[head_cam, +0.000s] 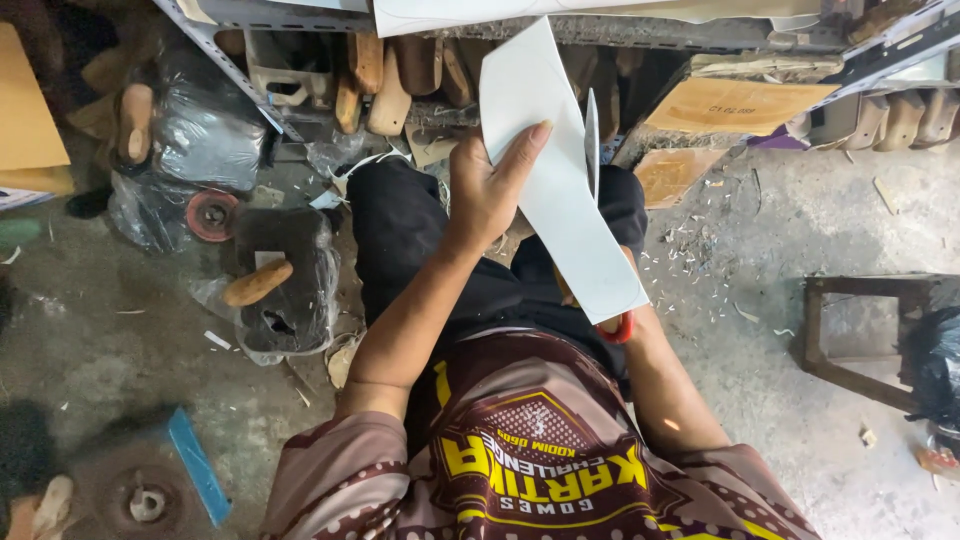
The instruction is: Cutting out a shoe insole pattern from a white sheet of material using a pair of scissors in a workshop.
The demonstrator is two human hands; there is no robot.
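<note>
While your left hand (490, 190) clasped the long white sheet (560, 180), plain, flat and smooth-edged, scissors (592, 130) rose behind it; your right hand's grip was hidden.

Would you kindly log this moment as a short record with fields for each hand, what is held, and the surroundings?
Left hand: left hand grips the white sheet from the front, fingers spread on it
Right hand: hidden behind the sheet; only the forearm and a red handle show
Tool: a scissor blade stands along the sheet's right edge
Posture: seated, dark trousers, sheet held over the lap
Surroundings: wooden shoe lasts on a metal shelf, concrete floor with scraps, wooden stool at the right
</note>
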